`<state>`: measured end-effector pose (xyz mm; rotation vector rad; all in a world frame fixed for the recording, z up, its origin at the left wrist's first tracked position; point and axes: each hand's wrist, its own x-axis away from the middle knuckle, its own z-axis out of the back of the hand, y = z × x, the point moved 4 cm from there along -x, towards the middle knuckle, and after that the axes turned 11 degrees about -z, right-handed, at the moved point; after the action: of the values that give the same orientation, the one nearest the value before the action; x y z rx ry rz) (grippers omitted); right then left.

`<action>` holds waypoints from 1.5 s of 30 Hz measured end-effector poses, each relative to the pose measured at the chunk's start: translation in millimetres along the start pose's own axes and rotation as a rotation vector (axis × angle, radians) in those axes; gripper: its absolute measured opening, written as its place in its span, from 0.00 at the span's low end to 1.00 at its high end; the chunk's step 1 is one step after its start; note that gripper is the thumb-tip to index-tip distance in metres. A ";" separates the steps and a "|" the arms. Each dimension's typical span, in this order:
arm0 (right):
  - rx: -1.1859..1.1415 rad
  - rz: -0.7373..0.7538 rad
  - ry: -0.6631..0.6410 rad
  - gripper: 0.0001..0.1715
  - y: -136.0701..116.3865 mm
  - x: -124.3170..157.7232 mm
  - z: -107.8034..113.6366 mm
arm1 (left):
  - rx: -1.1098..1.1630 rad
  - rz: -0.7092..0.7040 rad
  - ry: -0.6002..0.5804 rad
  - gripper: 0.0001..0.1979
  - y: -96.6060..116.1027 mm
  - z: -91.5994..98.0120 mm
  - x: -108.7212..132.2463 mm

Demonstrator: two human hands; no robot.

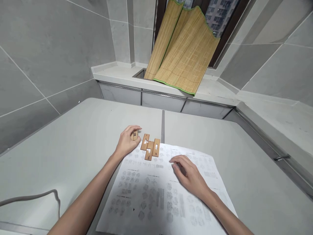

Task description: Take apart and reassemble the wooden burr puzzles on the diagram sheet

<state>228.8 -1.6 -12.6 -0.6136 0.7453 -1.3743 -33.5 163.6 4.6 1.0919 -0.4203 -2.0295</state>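
Note:
A white instruction sheet [156,192] printed with many small puzzle diagrams lies on the grey table [73,140]. At its far edge lie three flat notched wooden pieces [150,148], side by side and marked with numbers. My left hand [127,141] is just left of them, fingers curled round another small wooden piece [134,136]. My right hand [189,173] rests palm down on the sheet, fingers loosely bent, holding nothing that I can see.
A seam [162,127] splits the table in two. A grey cable [36,197] loops at the near left. Behind the table a white ledge [117,73] carries bamboo mats [181,52] leaning against a window. Tiled walls close both sides.

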 end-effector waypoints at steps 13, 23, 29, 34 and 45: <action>-0.874 -0.270 -0.266 0.25 -1.2 -3.3 0.0 | 0.325 -0.347 -0.178 0.25 121.6 -56.6 35.7; -1.319 -0.558 -0.458 0.22 -6.0 7.5 -19.6 | 0.413 -0.401 -0.246 0.32 142.2 -78.6 56.9; -1.431 -0.596 -0.443 0.18 -2.0 2.6 -21.1 | 0.420 -0.401 -0.211 0.36 141.2 -75.3 53.0; -1.402 -0.590 -0.437 0.23 0.2 -0.5 -17.7 | 0.435 -0.331 -0.237 0.36 135.7 -78.9 53.9; -1.317 -0.548 -0.296 0.22 14.5 -8.5 1.7 | 0.548 -0.270 -0.411 0.36 132.8 -71.8 44.8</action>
<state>239.0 8.3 -21.7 -2.1221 1.2536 -1.0647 73.8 49.1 17.7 1.0764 -1.1454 -2.4638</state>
